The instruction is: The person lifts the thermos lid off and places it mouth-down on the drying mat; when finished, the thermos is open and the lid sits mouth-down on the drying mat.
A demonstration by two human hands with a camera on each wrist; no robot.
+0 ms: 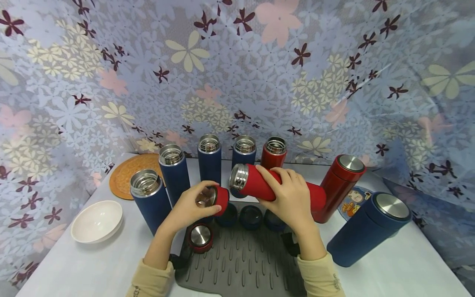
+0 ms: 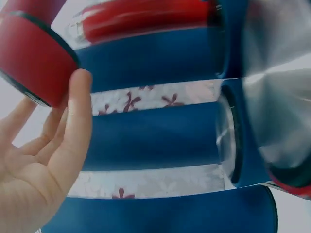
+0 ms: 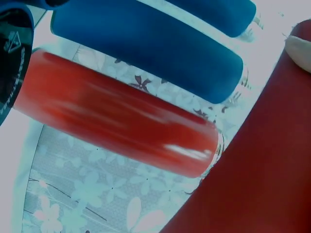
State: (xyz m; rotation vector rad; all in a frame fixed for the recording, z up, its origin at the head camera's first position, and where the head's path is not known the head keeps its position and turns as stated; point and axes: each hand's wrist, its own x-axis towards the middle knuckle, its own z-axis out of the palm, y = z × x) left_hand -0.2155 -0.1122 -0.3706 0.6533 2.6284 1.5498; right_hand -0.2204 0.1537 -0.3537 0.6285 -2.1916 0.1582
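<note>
My left hand [image 1: 185, 206] grips a red lid [image 1: 222, 200] between thumb and fingers, its hollow side turned to the left. In the left wrist view the same lid [image 2: 36, 58] is at the upper left, above the palm. My right hand [image 1: 288, 196] holds a red thermos bottle [image 1: 256, 182] around its body, tilted nearly level, with its bare steel mouth facing the lid. A short gap parts lid and mouth in the head view. The held bottle [image 3: 252, 179] fills the lower right of the right wrist view, where a fingertip shows on it.
Lidless blue bottles [image 1: 209, 163] and a red one [image 1: 273, 154] stand behind. A grey mat [image 1: 237, 268] carries a red lid [image 1: 201, 238] and several dark lids [image 1: 250, 217]. Capped red [image 1: 339, 181] and blue [image 1: 369, 229] bottles stand right; a white bowl [image 1: 97, 222] and round board [image 1: 120, 177] lie left.
</note>
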